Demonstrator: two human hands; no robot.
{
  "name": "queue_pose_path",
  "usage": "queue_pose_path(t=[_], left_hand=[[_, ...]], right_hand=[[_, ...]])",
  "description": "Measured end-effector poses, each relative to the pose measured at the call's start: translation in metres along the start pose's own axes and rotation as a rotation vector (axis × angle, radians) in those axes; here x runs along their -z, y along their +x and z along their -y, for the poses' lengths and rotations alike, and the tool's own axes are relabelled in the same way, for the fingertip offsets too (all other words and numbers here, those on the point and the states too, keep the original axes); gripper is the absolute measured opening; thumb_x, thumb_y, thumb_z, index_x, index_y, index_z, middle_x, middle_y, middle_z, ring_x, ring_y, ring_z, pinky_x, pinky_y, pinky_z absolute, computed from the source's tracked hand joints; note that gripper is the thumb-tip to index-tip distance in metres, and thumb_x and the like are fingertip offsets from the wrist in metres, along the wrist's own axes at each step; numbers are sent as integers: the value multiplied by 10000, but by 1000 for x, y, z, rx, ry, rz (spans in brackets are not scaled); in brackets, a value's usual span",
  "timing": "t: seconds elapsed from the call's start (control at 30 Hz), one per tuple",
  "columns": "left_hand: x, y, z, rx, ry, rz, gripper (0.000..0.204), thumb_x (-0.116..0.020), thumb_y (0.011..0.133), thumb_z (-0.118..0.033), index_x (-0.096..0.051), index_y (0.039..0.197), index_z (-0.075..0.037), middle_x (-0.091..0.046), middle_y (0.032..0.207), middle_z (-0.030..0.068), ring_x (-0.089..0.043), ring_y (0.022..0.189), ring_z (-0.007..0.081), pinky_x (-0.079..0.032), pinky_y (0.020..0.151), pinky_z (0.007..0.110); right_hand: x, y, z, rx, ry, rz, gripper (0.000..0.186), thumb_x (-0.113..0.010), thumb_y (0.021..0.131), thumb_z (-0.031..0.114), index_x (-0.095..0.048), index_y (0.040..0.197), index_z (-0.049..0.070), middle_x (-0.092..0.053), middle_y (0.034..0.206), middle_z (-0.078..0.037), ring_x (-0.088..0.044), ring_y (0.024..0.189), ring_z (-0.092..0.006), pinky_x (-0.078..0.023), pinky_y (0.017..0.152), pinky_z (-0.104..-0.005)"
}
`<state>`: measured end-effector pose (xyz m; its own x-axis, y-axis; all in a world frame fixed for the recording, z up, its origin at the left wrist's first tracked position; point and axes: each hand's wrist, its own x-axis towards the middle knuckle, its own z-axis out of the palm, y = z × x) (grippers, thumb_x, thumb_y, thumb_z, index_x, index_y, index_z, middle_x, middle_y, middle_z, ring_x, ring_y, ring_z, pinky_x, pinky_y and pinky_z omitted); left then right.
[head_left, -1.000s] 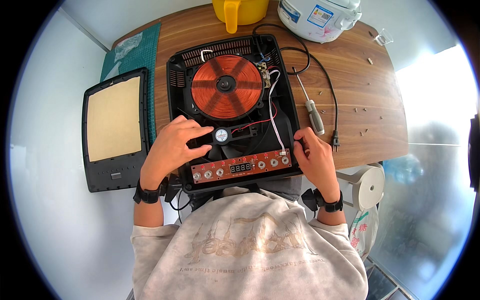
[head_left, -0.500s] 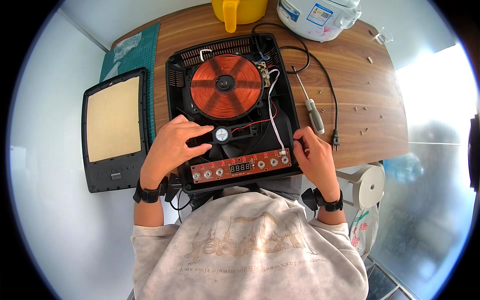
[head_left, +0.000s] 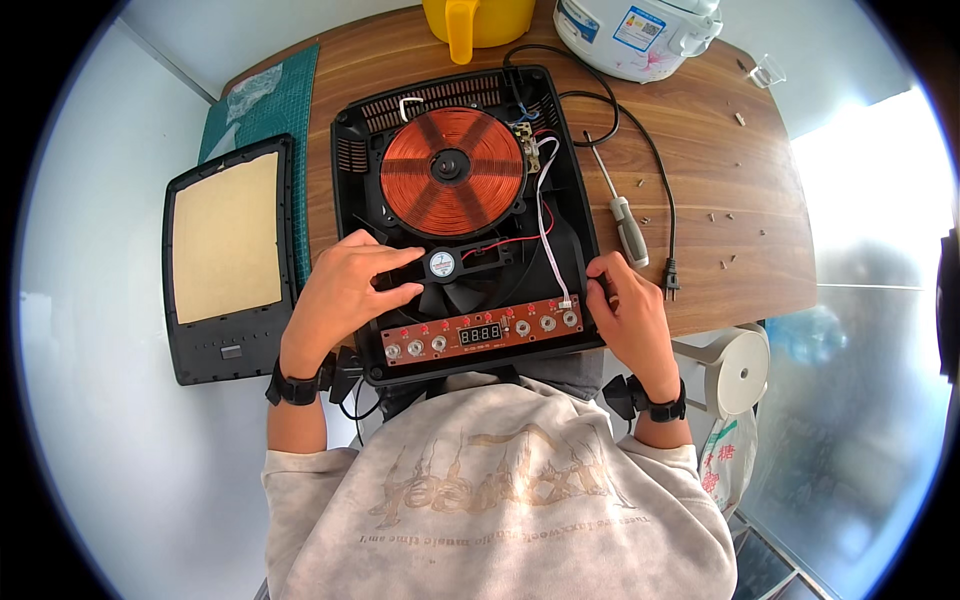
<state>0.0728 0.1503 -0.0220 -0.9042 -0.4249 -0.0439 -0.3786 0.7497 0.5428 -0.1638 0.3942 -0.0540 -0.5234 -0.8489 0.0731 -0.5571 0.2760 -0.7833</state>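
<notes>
An opened induction cooker base (head_left: 345, 200) lies in front of me, its copper coil (head_left: 452, 172) exposed at the far end. Below the coil is a black cooling fan (head_left: 470, 266) with a round label and red wires. My left hand (head_left: 345, 285) grips the left end of the fan's frame between thumb and fingers; the contact is partly hidden. With curled fingers, my right hand (head_left: 630, 310) holds the base's right edge. Nearest me inside the base sits a brown control board (head_left: 480, 333) with a small display, joined by a white ribbon cable (head_left: 548, 215).
The cooker's top panel (head_left: 228, 240) leans at the left by a green cutting mat (head_left: 302, 90). Right of the base lie a screwdriver (head_left: 628, 230), a power cord (head_left: 668, 200) and several small screws (head_left: 725, 263). A yellow container (head_left: 490, 25) and white rice cooker (head_left: 640, 40) stand behind.
The fan has shifted slightly left and away from me, with my left hand's fingertips moving along with it. My right hand stays at the base's edge.
</notes>
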Motion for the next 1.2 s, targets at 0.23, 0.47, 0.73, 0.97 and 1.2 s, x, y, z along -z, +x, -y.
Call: queue_pose_path(t=[0.23, 0.47, 0.73, 0.97, 1.2], left_hand=[[2, 2, -4, -31, 32, 8, 437, -842, 759, -167, -755, 1177, -73, -721, 924, 71, -570, 828, 208, -520, 642, 310], [2, 1, -6, -25, 86, 36, 444, -834, 767, -175, -744, 1188, -67, -696, 920, 67, -551, 839, 226, -510, 684, 330], [11, -1, -11, -15, 84, 34, 452, -809, 815, -224, -711, 1227, -66, -700, 1050, 71, -609, 946, 249, -536, 778, 347], [27, 5, -37, -137, 141, -1, 374, -781, 835, -186, -714, 1187, -80, -697, 1111, 55, -632, 1032, 262, -542, 860, 356], [6, 31, -46, -401, 168, 72, 310, -728, 869, -123, -713, 1176, -90, -674, 1201, 64, -631, 1094, 253, -551, 916, 371]], right_hand=[[1, 0, 3, -4, 2, 1, 134, -622, 913, 3, -562, 1025, 44, -653, 851, -138, -600, 628, -312, -478, 595, -384], [2, 0, 5, -16, -9, 18, 131, -621, 916, 4, -558, 1024, 44, -654, 858, -141, -604, 644, -328, -483, 610, -393], [7, 0, 6, -25, -37, 69, 116, -631, 930, 36, -563, 1023, 47, -653, 874, -131, -621, 656, -327, -485, 616, -403], [18, 7, 8, 127, -75, 11, 147, -657, 937, 85, -618, 1074, 51, -619, 943, -124, -644, 701, -309, -506, 644, -401], [22, 10, 14, 113, -120, 61, 173, -653, 931, 83, -616, 1097, 51, -612, 1034, -121, -656, 768, -319, -521, 699, -421]])
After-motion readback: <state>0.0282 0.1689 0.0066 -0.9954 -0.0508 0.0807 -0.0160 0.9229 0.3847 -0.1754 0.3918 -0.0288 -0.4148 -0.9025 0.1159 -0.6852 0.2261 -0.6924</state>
